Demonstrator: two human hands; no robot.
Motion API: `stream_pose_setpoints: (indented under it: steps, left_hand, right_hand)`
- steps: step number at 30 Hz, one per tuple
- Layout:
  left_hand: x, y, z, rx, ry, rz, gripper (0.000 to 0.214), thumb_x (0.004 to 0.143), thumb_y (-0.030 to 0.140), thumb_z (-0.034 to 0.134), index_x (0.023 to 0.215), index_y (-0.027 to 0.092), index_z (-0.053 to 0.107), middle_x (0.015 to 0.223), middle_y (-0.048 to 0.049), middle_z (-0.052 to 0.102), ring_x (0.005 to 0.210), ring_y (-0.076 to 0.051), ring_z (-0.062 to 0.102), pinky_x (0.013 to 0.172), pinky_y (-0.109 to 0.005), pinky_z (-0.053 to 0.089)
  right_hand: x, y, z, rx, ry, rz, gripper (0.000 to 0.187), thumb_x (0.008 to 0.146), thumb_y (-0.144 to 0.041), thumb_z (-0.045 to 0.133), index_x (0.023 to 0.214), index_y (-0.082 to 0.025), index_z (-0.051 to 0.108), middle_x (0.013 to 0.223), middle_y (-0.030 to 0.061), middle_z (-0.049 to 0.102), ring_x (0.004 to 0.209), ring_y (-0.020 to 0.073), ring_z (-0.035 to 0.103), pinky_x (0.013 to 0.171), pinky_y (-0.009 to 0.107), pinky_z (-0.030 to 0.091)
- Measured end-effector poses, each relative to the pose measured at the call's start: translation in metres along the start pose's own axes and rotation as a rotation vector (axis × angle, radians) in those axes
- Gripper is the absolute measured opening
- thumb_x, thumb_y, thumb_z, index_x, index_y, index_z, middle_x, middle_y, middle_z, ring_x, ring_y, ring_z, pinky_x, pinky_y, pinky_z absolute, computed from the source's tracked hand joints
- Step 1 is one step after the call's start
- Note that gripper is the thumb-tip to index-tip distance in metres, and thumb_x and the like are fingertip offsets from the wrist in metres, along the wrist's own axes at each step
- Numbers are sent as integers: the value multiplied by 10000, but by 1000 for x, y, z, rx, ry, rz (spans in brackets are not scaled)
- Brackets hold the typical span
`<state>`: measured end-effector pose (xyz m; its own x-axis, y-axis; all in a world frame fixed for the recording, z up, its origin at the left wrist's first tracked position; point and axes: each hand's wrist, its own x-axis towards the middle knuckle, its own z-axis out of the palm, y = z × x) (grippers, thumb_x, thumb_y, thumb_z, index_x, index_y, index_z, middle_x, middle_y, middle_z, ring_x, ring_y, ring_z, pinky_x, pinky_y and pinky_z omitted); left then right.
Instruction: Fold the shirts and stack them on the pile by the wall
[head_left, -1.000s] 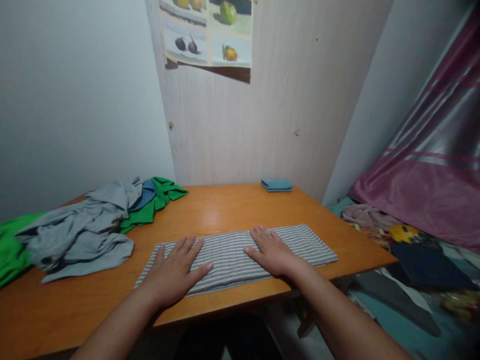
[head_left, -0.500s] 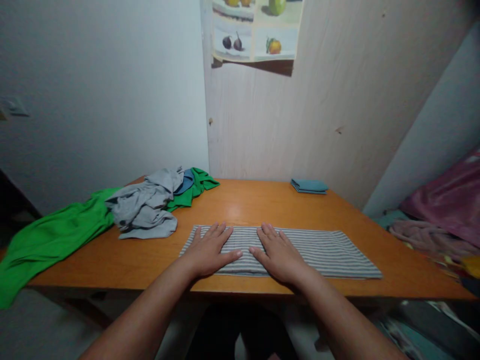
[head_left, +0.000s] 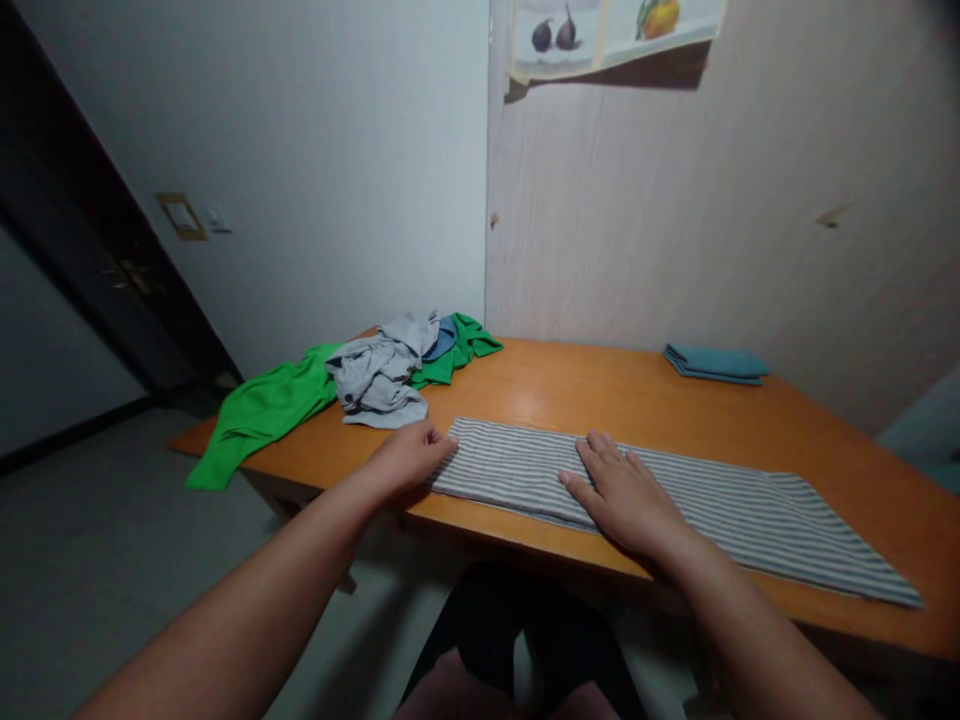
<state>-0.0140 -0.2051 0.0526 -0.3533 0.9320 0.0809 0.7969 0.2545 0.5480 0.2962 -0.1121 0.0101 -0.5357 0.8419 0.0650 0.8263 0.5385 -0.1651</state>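
Observation:
A grey-and-white striped cloth (head_left: 705,505), folded into a long strip, lies along the near edge of the orange wooden table (head_left: 600,385). My left hand (head_left: 411,455) is at the cloth's left end with its fingers curled closed on that edge. My right hand (head_left: 626,495) lies flat on the strip's middle, fingers stretched out and pressing it down.
A heap of grey, blue and green clothes (head_left: 379,370) sits at the table's left end, with a green garment (head_left: 255,415) hanging over the corner. A small folded blue cloth (head_left: 712,362) rests at the back right by the wall. A fruit poster (head_left: 607,35) hangs above.
The view has swung left. My left hand slid from lying flat on the strip to its left end and curled closed there. My right hand stays flat on the cloth.

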Motion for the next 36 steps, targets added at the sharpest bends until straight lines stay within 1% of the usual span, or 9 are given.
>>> stream_pose_setpoints:
  steps: [2,5,11,15,18,20,28,32,36]
  left_hand:
    - [-5,5,-2,122,-65,-38,405,807,589,601,797,189,661,710,-38,664,647,-196,585,552,-281,329]
    - [-5,13,-2,247,-103,-85,370,779,556,625,819,192,669,739,-61,677,671,-211,586,586,-294,326]
    - [6,13,1,177,-149,-70,266,744,449,650,665,200,601,605,-14,584,585,-169,507,564,-288,281]
    - [11,11,4,80,-154,-78,224,687,338,685,580,203,541,522,21,489,536,-142,431,525,-280,222]
    - [12,12,4,-42,-143,-104,220,666,285,682,562,204,506,497,41,427,509,-123,379,493,-267,190]
    - [12,15,3,-152,-145,-122,224,669,289,679,576,204,494,506,48,419,499,-111,363,473,-251,182]
    - [8,17,1,-620,-320,-256,376,768,562,610,730,195,541,573,8,551,430,-108,452,406,-221,271]
    - [10,10,3,-697,-331,-307,298,695,420,717,731,192,529,533,31,533,389,-89,421,388,-204,243]
    - [13,16,5,-730,-233,-278,299,688,248,685,930,199,519,634,34,601,494,-121,555,467,-211,377]
  right_hand:
    - [0,0,1,1,1,0,828,995,-688,254,1595,-126,351,1687,142,221,1572,294,152,1255,514,134]
    - [1,1,0,5,-9,-2,827,995,-686,255,1588,-121,366,1689,146,215,1571,300,154,1253,520,137]
    - [-1,-12,-13,28,-1,-4,739,1015,-604,323,1580,-131,383,1672,153,261,1561,316,195,1242,566,141]
    - [-7,-38,-19,104,25,-158,706,1024,-593,326,1593,-177,361,1678,121,252,1567,301,174,1246,581,115]
    - [-11,-55,-16,123,-18,-283,703,1018,-615,346,1582,-198,391,1668,124,277,1565,310,177,1246,589,101]
    - [-12,-60,-11,114,-42,-313,697,1015,-622,359,1571,-205,414,1656,136,306,1558,323,197,1243,603,89]
    - [-12,-57,-5,130,-18,-319,680,1016,-628,371,1556,-221,441,1645,135,331,1552,323,221,1240,615,91]
    - [-12,-58,-4,169,9,-319,657,1008,-613,420,1539,-228,469,1634,140,352,1545,330,242,1239,622,97]
    - [-14,-52,-5,352,74,-312,655,1005,-603,438,1541,-228,465,1621,126,382,1534,305,284,1249,595,146]
